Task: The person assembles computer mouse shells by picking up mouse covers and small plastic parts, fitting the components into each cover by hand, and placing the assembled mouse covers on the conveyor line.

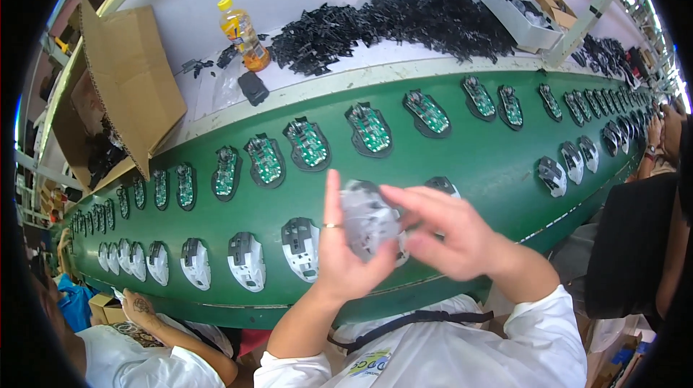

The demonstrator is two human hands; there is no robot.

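Observation:
A grey-white computer mouse shell (369,220), blurred by motion, is held above the green belt in front of me. My left hand (339,254) grips it from the left, its thumb over the lower part and the index finger pointing up beside it. My right hand (455,236) pinches at the shell's right edge with bent fingers; the exact contact is smeared. Just left of my hands lies a white-and-black mouse shell (301,247) on the belt. Another mouse shell (442,186) is partly hidden behind my right hand.
Green circuit boards on black mouse bases (307,144) line the far side of the green belt (462,150). Behind stand a bottle (244,34), a heap of black plastic parts (411,23), a cardboard box (133,77) and a bin (516,16). Co-workers (137,312) sit on both sides.

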